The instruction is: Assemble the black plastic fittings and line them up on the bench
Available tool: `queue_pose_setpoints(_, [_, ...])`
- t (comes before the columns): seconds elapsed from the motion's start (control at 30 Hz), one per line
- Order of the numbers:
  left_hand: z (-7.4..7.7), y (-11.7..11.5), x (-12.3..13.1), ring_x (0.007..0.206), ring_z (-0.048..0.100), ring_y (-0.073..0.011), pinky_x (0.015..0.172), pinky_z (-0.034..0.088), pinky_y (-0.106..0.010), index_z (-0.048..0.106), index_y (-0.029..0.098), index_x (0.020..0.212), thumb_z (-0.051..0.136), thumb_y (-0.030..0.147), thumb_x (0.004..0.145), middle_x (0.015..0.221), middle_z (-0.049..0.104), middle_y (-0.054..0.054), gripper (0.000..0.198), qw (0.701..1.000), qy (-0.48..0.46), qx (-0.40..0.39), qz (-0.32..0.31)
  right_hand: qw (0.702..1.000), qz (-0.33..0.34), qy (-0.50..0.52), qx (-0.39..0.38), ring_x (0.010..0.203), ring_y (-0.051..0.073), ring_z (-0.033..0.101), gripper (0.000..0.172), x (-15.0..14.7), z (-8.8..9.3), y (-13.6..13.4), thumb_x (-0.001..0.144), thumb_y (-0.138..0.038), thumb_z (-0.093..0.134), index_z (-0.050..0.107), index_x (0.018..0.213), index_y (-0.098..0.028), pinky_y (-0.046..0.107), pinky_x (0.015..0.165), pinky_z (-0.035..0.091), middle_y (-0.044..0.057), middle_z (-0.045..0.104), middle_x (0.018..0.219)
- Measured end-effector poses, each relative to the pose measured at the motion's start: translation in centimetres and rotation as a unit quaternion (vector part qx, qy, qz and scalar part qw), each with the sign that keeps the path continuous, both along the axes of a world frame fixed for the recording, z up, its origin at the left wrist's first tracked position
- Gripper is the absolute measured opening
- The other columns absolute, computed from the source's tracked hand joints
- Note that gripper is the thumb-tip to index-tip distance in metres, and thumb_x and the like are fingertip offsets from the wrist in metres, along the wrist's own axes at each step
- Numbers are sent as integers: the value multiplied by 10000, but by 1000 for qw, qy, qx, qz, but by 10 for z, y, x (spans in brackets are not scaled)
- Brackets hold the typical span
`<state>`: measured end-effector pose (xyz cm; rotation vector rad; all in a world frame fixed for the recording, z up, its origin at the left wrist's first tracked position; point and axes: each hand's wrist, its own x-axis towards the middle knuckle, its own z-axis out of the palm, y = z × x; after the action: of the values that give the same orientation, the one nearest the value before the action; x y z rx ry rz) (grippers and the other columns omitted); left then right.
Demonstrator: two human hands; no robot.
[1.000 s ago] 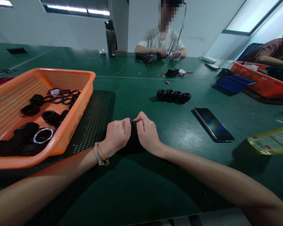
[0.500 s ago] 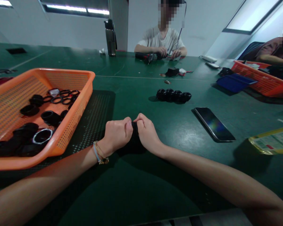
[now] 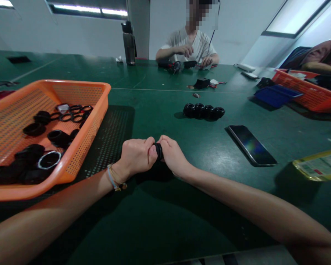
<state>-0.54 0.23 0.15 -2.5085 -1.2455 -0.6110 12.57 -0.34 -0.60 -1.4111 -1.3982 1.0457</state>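
Note:
Both fists meet over the green table around a small black ringed part (image 3: 159, 151), mostly covered by fingers. My left hand (image 3: 138, 154) is closed on its left side, thumb pressed against it. My right hand (image 3: 174, 156) grips the other side with curled fingers. Only a narrow dark rim shows between them, so its full shape is hidden. Beyond the hands, several shiny black cylindrical parts (image 3: 204, 111) stand in a row on the table. To the left, an orange basket (image 3: 84, 162) holds black rings, black cylindrical parts and a silvery ring (image 3: 49, 160).
A phone (image 3: 251, 145) lies right of my hands, near a yellow-edged box (image 3: 320, 165). Further right are a blue tray (image 3: 278, 95) and another orange basket (image 3: 314, 94). A dark bottle (image 3: 129, 46) stands at the back. Across the table sits a person (image 3: 193, 44), another far right.
My hands have turned slightly about the black part, and its rim now shows more beside my left thumb. The person opposite has lifted one hand off the dark tool on the table.

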Motion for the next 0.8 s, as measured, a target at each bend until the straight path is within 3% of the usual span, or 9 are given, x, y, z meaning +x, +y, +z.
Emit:
queue_pose_setpoints(0.23, [0, 1, 0, 449, 541, -161, 466, 308, -263, 573, 171, 683, 185, 296, 877, 491, 572, -37, 452, 999, -33, -5, -24, 1000, -8, 9, -18, 543, 127, 389, 201, -1, -2, -1, 781, -195, 335, 379, 586, -219, 224, 448, 292, -35, 372, 563])
queue_pose_setpoints(0.4, [-1, 3, 2, 510, 577, -179, 494, 327, -272, 569, 166, 748, 206, 301, 876, 578, 611, -45, 409, 988, -122, -95, -13, 998, 1, 53, -24, 562, 122, 410, 180, 1, 2, -2, 793, -222, 351, 417, 626, -214, 212, 445, 321, -33, 392, 595])
queue_pose_setpoints(0.53, [-3, 7, 4, 599, 607, -195, 537, 372, -276, 553, 166, 872, 241, 346, 890, 700, 643, -53, 361, 963, -196, -185, 24, 994, -4, 98, -42, 599, 119, 450, 196, 2, 6, 0, 824, -290, 370, 451, 666, -208, 203, 457, 372, -23, 435, 651])
queue_pose_setpoints(0.7, [-4, 12, 3, 603, 573, -172, 570, 414, -276, 480, 147, 1051, 405, 403, 842, 731, 599, -24, 338, 910, -276, -304, -55, 987, -35, 154, -24, 605, 111, 470, 198, 7, 0, 8, 823, -323, 372, 472, 696, -209, 194, 477, 401, -24, 459, 671])
queue_pose_setpoints(0.8, [-5, 16, 4, 597, 549, -155, 579, 427, -279, 464, 144, 1087, 496, 395, 792, 770, 581, -19, 389, 879, -316, -350, -72, 981, -51, 185, -18, 590, 108, 470, 191, 9, -5, 12, 805, -358, 410, 474, 697, -214, 188, 462, 387, -29, 464, 656])
